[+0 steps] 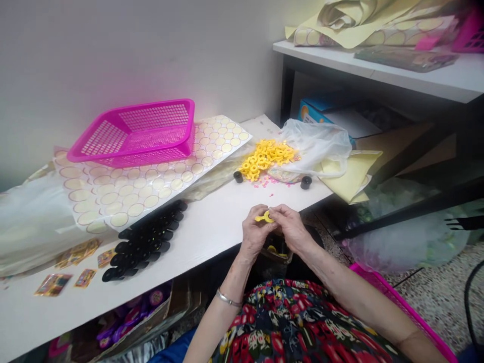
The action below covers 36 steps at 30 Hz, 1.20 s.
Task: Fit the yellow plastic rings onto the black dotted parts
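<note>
Both my hands meet at the table's front edge around a small yellow plastic piece (266, 217) with a ring and a short stem. My left hand (252, 231) pinches it from the left side. The fingers of my right hand (290, 226) close on its ring end and partly cover it. Beyond my hands lies a pile of similar yellow pieces (268, 155), with tiny pink bits (271, 194) scattered in front. Two black cylindrical caps (306, 182) stand apart near the pile. Several black cylindrical parts (145, 244) are lined up in rows to the left.
A pink basket (130, 160) rests on sheets of round stickers (151, 194). Small printed cards (53, 285) lie at the left. A white plastic bag (317, 143) sits behind the pile. Below the table are a carton of purple items (128, 322) and a pink crate (401, 305).
</note>
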Motion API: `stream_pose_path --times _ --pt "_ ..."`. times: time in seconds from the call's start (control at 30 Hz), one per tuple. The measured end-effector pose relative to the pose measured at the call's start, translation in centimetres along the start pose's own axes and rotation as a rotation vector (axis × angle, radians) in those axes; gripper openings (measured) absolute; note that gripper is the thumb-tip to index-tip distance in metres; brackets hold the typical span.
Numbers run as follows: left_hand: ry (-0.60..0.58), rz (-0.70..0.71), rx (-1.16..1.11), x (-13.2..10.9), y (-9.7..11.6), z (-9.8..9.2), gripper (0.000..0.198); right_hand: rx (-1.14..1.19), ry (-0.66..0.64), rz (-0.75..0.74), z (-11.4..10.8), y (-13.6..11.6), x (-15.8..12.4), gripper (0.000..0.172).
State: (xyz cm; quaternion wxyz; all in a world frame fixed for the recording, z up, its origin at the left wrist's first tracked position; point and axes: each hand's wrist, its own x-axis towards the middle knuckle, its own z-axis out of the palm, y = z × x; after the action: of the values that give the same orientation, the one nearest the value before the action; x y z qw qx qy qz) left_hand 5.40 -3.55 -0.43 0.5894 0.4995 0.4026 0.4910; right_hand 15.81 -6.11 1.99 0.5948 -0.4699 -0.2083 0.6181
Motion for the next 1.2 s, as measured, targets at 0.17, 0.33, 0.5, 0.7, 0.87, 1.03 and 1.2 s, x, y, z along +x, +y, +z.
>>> stream_pose_path --times 0.17,0.33,0.5,0.7,0.87,1.03,1.2 --pt "-0.14 -0.1 -0.077 0.2 1.4 -0.6 0.027 -0.08 -0.076 0.088 -1.5 -0.5 0.2 0.035" --pt "-0.317 -0.102 0.015 0.3 2.1 -1.8 0.025 -0.04 -0.35 0.303 -2.9 -1.4 0.4 0.031" --pt "-0.376 -0.131 -0.004 -0.1 1.9 -1.7 0.036 0.071 -0.392 0.304 -2.6 -1.0 0.0 0.03" --pt "-0.284 -0.213 -0.184 -0.7 1.3 -0.4 0.038 0.109 -0.309 0.318 -2.0 -1.0 -0.4 0.037" --pt "-0.271 -0.187 -0.193 -0.7 0.9 0.1 0.03 0.033 -0.253 0.313 -2.1 -1.1 -0.4 0.043" --pt "-0.255 -0.238 -0.274 -0.7 0.8 0.0 0.032 0.079 -0.176 0.245 -1.6 -0.3 -0.2 0.041" --pt "-0.263 -0.218 -0.325 -0.6 1.1 -0.9 0.041 0.183 -0.154 0.248 -0.7 0.0 -0.1 0.033"
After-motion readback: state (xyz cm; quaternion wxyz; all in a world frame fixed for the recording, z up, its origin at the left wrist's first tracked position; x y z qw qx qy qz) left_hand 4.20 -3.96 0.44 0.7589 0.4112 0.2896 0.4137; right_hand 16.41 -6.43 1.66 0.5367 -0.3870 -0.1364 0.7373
